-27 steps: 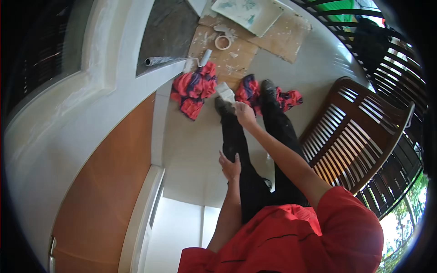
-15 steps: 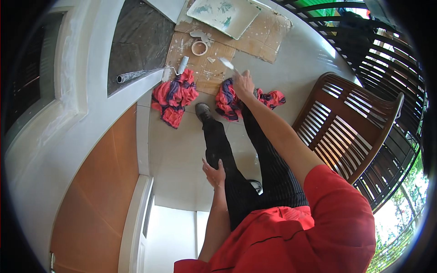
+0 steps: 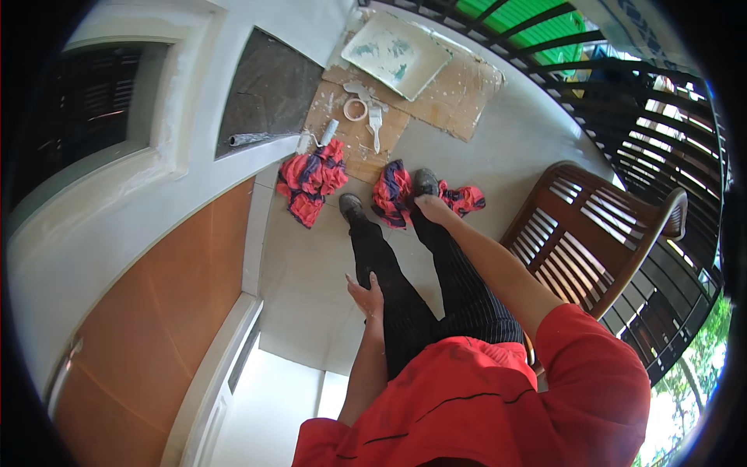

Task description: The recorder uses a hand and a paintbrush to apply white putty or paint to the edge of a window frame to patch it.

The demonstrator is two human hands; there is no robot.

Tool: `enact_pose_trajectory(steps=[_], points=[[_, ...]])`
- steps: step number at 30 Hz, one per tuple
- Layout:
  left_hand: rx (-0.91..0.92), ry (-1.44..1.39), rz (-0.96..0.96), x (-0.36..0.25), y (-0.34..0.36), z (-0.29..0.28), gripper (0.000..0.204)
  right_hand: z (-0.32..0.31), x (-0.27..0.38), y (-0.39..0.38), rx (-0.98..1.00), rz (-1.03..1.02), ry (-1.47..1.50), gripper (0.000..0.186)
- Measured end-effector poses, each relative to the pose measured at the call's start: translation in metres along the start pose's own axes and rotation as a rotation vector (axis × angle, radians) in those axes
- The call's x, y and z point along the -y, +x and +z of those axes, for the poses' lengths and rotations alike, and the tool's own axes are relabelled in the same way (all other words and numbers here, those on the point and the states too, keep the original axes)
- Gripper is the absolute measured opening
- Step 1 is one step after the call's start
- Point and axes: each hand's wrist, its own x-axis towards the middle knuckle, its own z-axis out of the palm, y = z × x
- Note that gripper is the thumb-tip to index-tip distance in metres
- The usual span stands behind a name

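Observation:
My right hand [image 3: 433, 208] reaches down over my right shin, just behind the shoe and beside a crumpled red and dark-purple cloth [image 3: 391, 191]. Its fingers are hidden, so a grip cannot be made out. My left hand [image 3: 366, 294] rests against my left leg near the knee, fingers apart and nothing in it. A white paintbrush [image 3: 375, 127] lies on the cardboard [image 3: 467, 86] with its handle toward me. Beside the brush are a roll of tape [image 3: 355, 110] and a paint roller [image 3: 330, 132] with a long handle.
A paint-stained white tray [image 3: 426, 68] stands on the cardboard's far part. Another red cloth [image 3: 313, 179] lies at the left, near the wall. To the right is a slatted wooden chair [image 3: 583, 229], with a dark railing [image 3: 661, 117] behind. An orange-brown door [image 3: 163, 288] flanks the left.
My right hand has let go of the paintbrush, which now lies on the cardboard, and has drawn back toward my right shoe. My left hand stays at the knee. The view has shifted.

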Motion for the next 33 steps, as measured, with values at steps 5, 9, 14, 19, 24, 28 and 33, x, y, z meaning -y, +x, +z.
enact_pose_trajectory(steps=[5,9,14,19,24,28,33], points=[[-0.061,-0.192,0.199,-0.053,-0.026,0.028,0.07,-0.04,-0.08,-0.109,-0.052,-0.1,-0.077,0.015],[-0.106,-0.371,0.298,-0.085,-0.06,-0.001,0.069,-0.103,-0.048,-0.144,0.175,0.657,0.308,0.031],[-0.062,-0.668,0.473,-0.125,-0.074,-0.029,0.068,-0.171,0.019,-0.132,-0.097,0.754,0.857,0.052],[-0.221,-0.478,0.918,-0.127,-0.08,-0.05,0.051,-0.204,0.178,-0.101,-0.181,0.343,1.132,0.073],[0.069,-1.321,0.543,-0.147,-0.155,-0.154,0.056,-0.165,0.223,-0.139,0.058,-0.102,1.556,0.07],[-0.141,-1.787,0.387,-0.044,-0.114,-0.153,0.058,-0.109,0.364,-0.135,0.165,-0.154,1.37,0.07],[-0.63,-0.659,0.527,0.022,-0.123,-0.151,0.059,-0.076,0.447,-0.14,0.228,-0.169,1.14,0.069]])
